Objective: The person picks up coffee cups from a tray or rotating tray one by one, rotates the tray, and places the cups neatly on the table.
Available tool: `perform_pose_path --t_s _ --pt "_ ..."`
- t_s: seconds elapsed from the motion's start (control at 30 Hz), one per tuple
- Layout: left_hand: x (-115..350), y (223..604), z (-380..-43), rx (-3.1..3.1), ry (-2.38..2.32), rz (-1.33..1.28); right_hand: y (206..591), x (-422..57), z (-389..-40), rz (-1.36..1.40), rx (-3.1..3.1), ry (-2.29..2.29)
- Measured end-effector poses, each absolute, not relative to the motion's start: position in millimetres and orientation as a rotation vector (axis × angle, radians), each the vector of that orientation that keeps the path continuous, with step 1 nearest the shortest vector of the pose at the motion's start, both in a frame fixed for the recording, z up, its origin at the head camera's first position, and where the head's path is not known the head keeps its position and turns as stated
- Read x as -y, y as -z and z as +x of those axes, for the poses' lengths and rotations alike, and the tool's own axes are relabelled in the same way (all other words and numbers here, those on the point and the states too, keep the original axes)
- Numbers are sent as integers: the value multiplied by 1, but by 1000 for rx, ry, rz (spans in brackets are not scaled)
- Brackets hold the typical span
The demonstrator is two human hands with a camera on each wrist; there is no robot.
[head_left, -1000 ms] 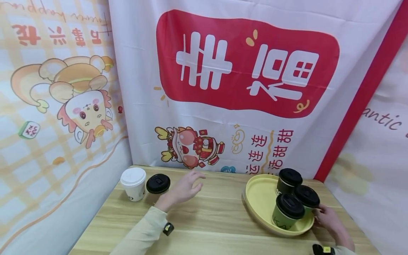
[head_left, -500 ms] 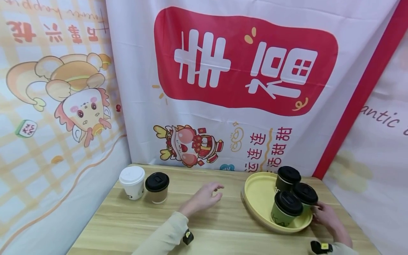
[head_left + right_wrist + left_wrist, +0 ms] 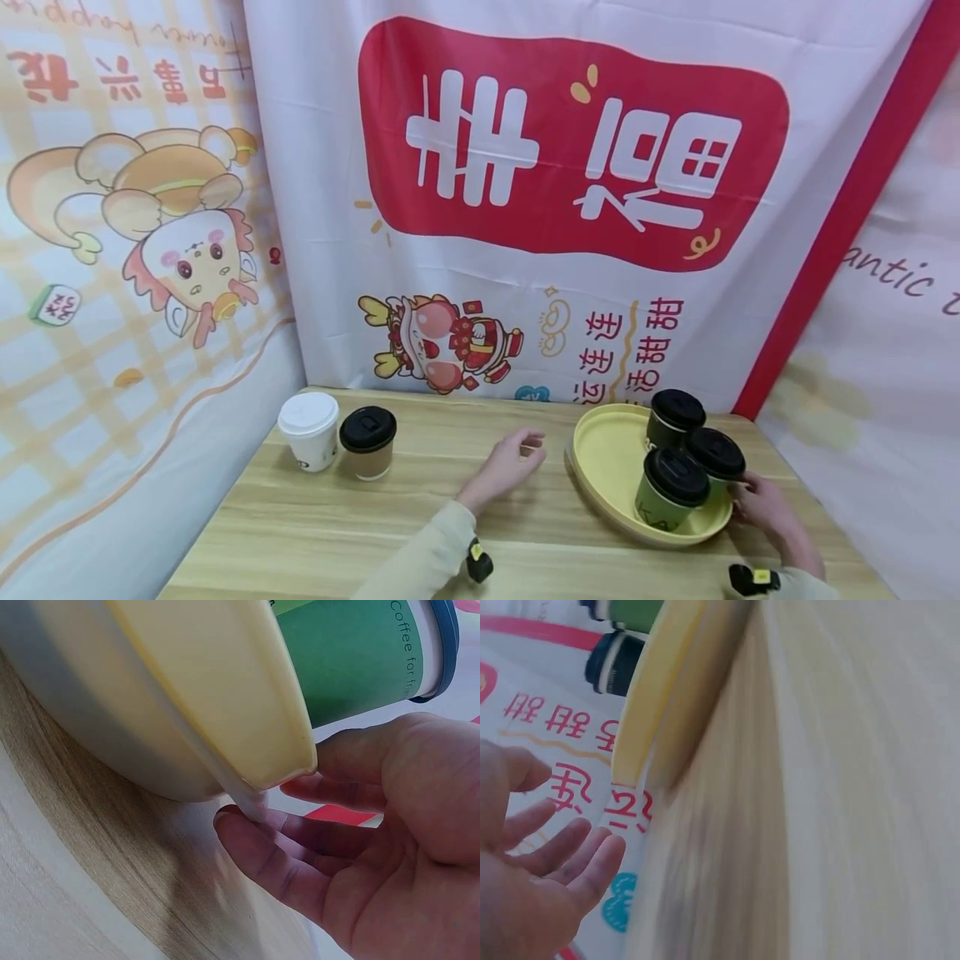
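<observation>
At the far left, a pale wall cloth [image 3: 142,275] with a checked pattern and a cartoon creature borders the wooden table [image 3: 277,542]. Near the table's back left corner stands a white cup [image 3: 309,435] with a white lid, upright, and just beside it a brown cup [image 3: 369,460] with a black lid. Next comes the left hand [image 3: 510,465], over the table between the brown cup and the tray, nearer the tray; its fingers are loosely bent and apart, and it holds nothing. A black device [image 3: 478,562] sits at that wrist. The round yellow tray [image 3: 607,467] is at the right side of the table, carrying three black-lidded cups grouped towards its right: a dark cup [image 3: 677,417] at the back, a green cup [image 3: 718,460] at the right and a lettered green cup [image 3: 670,493] in front (whether they touch one another, I cannot tell). Farthest right, the right hand [image 3: 763,507] grips the tray's right edge, thumb against the rim and fingers curled beneath it.
</observation>
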State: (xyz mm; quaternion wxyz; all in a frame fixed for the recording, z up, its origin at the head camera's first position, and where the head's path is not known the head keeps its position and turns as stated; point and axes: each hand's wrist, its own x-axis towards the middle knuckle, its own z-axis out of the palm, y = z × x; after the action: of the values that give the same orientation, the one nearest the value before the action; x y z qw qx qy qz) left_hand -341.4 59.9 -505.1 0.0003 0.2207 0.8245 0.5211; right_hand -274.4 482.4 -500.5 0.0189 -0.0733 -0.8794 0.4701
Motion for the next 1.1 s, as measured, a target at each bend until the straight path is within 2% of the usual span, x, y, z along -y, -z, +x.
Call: perform_pose_path --t_s 0.13,0.43,0.63,1.1 --pt "-71 508 -347 -2480 -1848 519 499 -482 -276 -212 2732 -1465" --pt "-95 517 -345 -2233 -2096 339 493 -482 -275 -201 2797 -1305" --pt "-109 525 -348 -2036 -2241 156 498 -483 -273 -224 2765 -1404" --pt "-128 523 -338 -1894 -2315 97 498 -481 -272 -228 2764 -1426"
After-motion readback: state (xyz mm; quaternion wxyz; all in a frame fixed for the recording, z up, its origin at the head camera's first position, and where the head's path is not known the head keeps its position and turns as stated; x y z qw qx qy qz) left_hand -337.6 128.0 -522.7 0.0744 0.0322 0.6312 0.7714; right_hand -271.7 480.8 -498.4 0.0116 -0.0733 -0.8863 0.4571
